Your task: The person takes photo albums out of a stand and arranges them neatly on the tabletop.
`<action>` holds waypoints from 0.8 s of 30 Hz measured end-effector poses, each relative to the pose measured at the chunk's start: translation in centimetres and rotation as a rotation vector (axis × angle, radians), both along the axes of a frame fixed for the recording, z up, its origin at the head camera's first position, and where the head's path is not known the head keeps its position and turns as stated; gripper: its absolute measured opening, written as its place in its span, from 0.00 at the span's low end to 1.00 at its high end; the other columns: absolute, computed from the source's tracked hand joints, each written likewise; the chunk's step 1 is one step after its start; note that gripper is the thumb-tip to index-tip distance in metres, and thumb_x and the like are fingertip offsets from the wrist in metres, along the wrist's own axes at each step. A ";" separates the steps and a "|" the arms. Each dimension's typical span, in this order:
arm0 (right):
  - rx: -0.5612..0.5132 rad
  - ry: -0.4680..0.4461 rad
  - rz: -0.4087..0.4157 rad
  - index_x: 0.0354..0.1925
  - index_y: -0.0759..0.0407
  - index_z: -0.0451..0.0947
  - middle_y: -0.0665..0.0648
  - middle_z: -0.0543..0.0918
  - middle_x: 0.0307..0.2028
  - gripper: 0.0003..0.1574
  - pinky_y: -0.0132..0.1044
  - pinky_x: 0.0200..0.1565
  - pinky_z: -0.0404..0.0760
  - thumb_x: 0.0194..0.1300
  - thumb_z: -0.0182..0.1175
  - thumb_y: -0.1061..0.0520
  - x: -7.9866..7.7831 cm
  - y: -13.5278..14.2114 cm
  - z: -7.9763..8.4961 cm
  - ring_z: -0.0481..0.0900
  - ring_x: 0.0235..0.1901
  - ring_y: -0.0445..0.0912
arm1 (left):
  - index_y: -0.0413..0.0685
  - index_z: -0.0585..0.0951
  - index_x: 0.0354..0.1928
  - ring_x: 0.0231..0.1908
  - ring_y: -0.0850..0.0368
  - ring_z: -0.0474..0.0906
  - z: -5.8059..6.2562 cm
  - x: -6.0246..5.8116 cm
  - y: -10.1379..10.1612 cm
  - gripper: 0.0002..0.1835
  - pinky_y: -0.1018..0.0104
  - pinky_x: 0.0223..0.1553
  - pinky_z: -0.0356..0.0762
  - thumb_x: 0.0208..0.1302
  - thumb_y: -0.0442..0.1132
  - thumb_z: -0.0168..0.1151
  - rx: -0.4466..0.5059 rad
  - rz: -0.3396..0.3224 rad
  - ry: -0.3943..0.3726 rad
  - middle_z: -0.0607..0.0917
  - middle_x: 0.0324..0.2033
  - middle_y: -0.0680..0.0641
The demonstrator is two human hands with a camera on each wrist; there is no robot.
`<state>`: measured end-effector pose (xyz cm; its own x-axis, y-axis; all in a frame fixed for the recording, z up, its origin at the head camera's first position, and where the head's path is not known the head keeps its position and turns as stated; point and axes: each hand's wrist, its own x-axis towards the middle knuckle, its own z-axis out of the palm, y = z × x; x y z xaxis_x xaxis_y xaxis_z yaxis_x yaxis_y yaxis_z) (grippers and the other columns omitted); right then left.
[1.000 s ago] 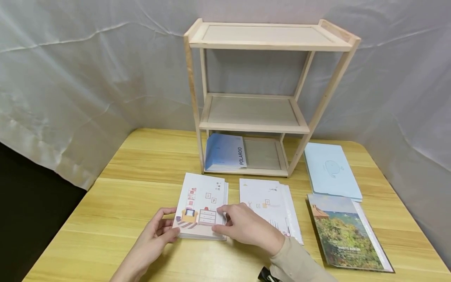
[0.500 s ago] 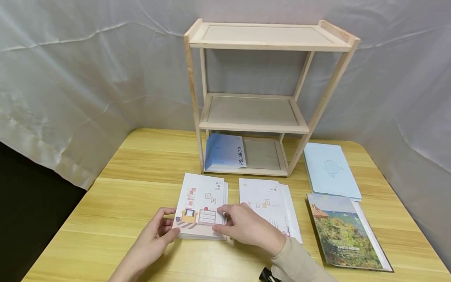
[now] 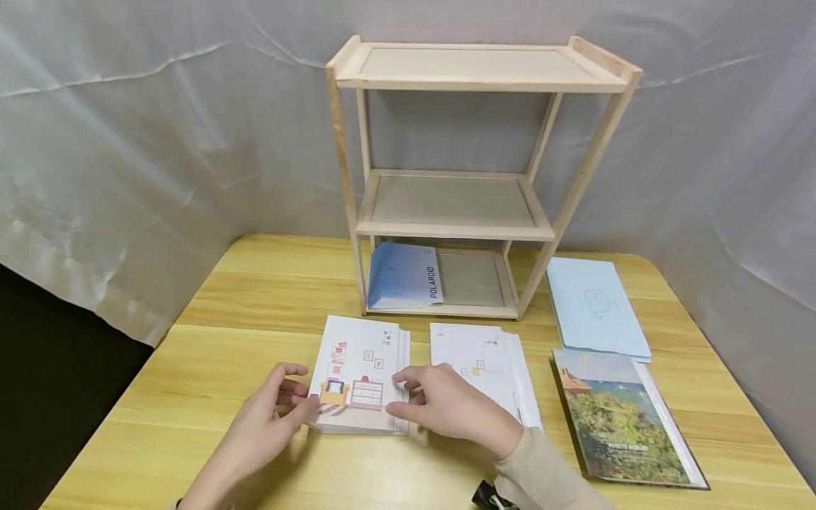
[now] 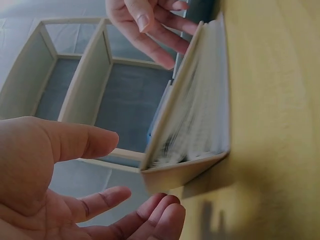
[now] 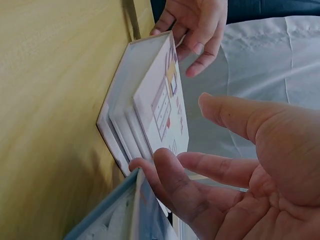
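A thick white album (image 3: 366, 347), with an armchair and a chest of drawers drawn on its cover, lies flat on the wooden table. Beside its left edge is my left hand (image 3: 264, 418), fingers loosely bent. In the left wrist view its thumb stands apart from the album (image 4: 195, 115), with the fingertips close by the spine. My right hand (image 3: 455, 407) hovers at the album's right edge, its fingers relaxed and spread. From the right wrist view, the page edges of the album (image 5: 125, 115) face that hand; whether its fingertips touch them I cannot tell.
A second white album (image 3: 468, 347) lies partly under my right hand. Farther right are a pale blue whale album (image 3: 596, 308) and a landscape photo album (image 3: 621, 418). Behind stands a wooden shelf (image 3: 455, 230), a blue POLAROID album (image 3: 404, 276) on its bottom tier. A small black object (image 3: 487, 496) lies near my sleeve.
The head view has shifted slightly. My left hand has moved a little left and up, and the album's cover has edged left with it. My right hand has hardly moved.
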<state>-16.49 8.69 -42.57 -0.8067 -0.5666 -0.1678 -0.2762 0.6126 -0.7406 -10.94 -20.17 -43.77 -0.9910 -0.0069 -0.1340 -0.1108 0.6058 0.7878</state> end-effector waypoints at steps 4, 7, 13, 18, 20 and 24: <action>-0.025 -0.016 0.001 0.64 0.62 0.83 0.62 0.92 0.51 0.32 0.44 0.53 0.90 0.73 0.70 0.43 -0.2 0.3 0.2 0.91 0.47 0.47 | 0.49 0.77 0.65 0.50 0.56 0.82 0.7 -0.5 0.2 0.22 0.69 0.47 0.83 0.73 0.41 0.71 -0.030 -0.005 0.066 0.86 0.48 0.47; -0.032 -0.025 -0.006 0.65 0.60 0.83 0.61 0.90 0.55 0.31 0.43 0.52 0.90 0.74 0.69 0.42 -0.3 0.5 0.4 0.91 0.48 0.47 | 0.50 0.78 0.64 0.51 0.56 0.83 1.2 -0.9 0.5 0.21 0.69 0.44 0.82 0.73 0.42 0.71 -0.045 -0.017 0.116 0.86 0.49 0.48; -0.044 -0.016 -0.020 0.65 0.58 0.83 0.63 0.88 0.59 0.30 0.43 0.50 0.90 0.75 0.68 0.42 -0.7 1.0 0.9 0.91 0.47 0.46 | 0.50 0.80 0.63 0.51 0.54 0.83 2.3 -1.8 1.5 0.20 0.66 0.43 0.84 0.73 0.42 0.71 -0.070 -0.065 0.206 0.87 0.49 0.47; -0.066 0.038 -0.027 0.68 0.58 0.81 0.63 0.88 0.60 0.31 0.42 0.50 0.91 0.76 0.67 0.43 -1.3 1.6 1.0 0.92 0.48 0.47 | 0.50 0.79 0.66 0.48 0.56 0.85 3.2 -3.0 2.7 0.22 0.66 0.44 0.86 0.73 0.38 0.69 -0.056 -0.133 0.272 0.87 0.49 0.45; -0.073 0.055 -0.034 0.69 0.57 0.80 0.63 0.88 0.61 0.31 0.40 0.50 0.91 0.77 0.66 0.43 -1.5 1.9 1.0 0.92 0.49 0.47 | 0.51 0.78 0.69 0.47 0.56 0.86 3.5 -3.6 3.2 0.24 0.66 0.44 0.86 0.73 0.37 0.69 -0.050 -0.164 0.283 0.87 0.50 0.44; -0.093 0.064 -0.048 0.71 0.57 0.79 0.61 0.87 0.64 0.32 0.36 0.47 0.90 0.77 0.66 0.44 -2.0 2.4 1.1 0.92 0.49 0.44 | 0.51 0.74 0.73 0.47 0.55 0.87 3.8 -4.8 4.2 0.29 0.61 0.46 0.89 0.73 0.38 0.69 -0.062 -0.216 0.276 0.86 0.54 0.41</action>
